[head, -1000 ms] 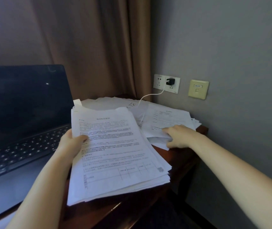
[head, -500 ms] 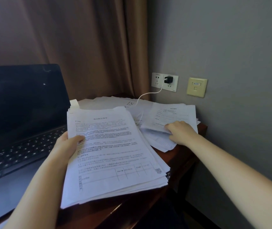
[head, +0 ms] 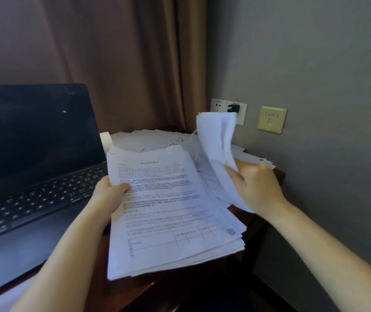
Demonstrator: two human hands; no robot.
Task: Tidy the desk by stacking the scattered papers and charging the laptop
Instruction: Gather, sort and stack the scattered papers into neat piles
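Left hand (head: 110, 194) grips paper stack (head: 171, 212) beside open laptop (head: 33, 158); right hand (head: 256, 185) holds lifted sheets (head: 218, 149)

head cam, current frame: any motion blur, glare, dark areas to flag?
Head view: the lifted sheets in the right hand are motion-blurred, no print legible; the stack held by the left hand is sharper, text lines visible; the laptop screen is black with one small glare speck; the room is dim overall, the desk under the stack nearly lost in shadow.
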